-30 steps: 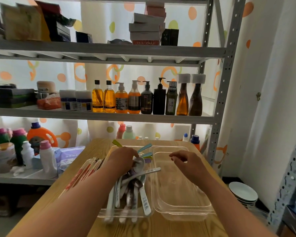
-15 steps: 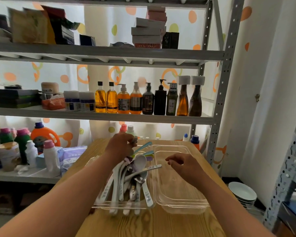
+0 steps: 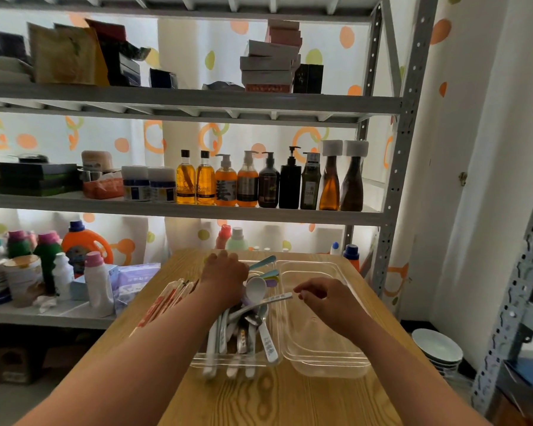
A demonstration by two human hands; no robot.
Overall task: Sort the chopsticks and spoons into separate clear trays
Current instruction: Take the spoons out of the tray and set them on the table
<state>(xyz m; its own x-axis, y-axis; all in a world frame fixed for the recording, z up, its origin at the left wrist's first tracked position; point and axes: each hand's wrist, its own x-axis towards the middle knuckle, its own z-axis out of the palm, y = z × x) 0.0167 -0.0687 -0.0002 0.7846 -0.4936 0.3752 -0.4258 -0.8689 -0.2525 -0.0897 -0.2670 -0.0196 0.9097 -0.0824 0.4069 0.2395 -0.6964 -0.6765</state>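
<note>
Crowding the clear tray beneath the left hand, the spoons lie in a loose heap. Some are white plastic with printed handles and a few are metal. Teal, green and purple handles fan out just right of that hand's knuckles. The left hand is palm down over the far end of the heap, its fingers bent away out of sight, so I cannot tell what they hold. One long white spoon slants across the pile, its handle tip just short of the right hand. That hand hovers with loosely curled fingers, nothing visible in them, above the second clear tray. Paper-sleeved chopsticks, red and white, lie beside the left forearm on its outer side. Everything sits on a wooden table, with a row of pump bottles on the metal shelf beyond both hands.
</note>
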